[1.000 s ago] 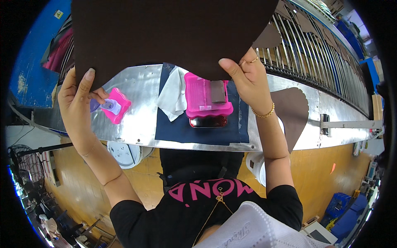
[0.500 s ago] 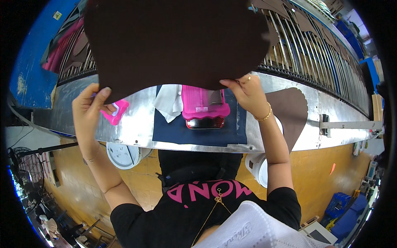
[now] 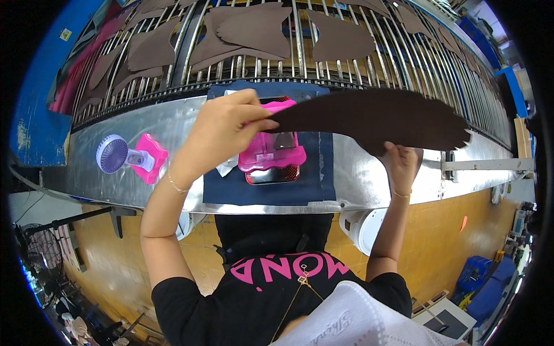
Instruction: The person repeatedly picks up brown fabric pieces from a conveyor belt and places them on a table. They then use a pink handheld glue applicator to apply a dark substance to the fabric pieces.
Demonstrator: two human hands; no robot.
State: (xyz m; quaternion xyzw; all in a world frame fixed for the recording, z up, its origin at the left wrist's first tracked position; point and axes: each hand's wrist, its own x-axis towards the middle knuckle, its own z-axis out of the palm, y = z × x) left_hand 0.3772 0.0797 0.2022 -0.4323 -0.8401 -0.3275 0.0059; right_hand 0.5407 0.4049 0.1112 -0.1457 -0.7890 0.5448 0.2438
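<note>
A dark brown cut piece of sheet material, leather-like (image 3: 375,118), is stretched sideways above the right half of the metal table. My left hand (image 3: 225,132) pinches its narrow left end, over a pink plastic item (image 3: 271,160). Lower down and to the right, my right hand (image 3: 400,164) grips the near edge, thumb over the material and some fingers hidden. Under the pink item, a shiny red-and-black object (image 3: 272,175) shows in part on a dark blue cloth (image 3: 314,187).
Beyond the table (image 3: 355,187), brown cut pieces (image 3: 251,29) lie across a rack of metal rods (image 3: 297,43). A purple handheld fan (image 3: 112,154) stands by a pink base (image 3: 154,151) at left. White buckets (image 3: 365,230) sit below the near edge. A metal bar (image 3: 487,165) juts in at right.
The brown piece has swung down and to the right, uncovering the rack and the pieces on it. My left hand has moved right across the table; my right hand has shifted right and nearer.
</note>
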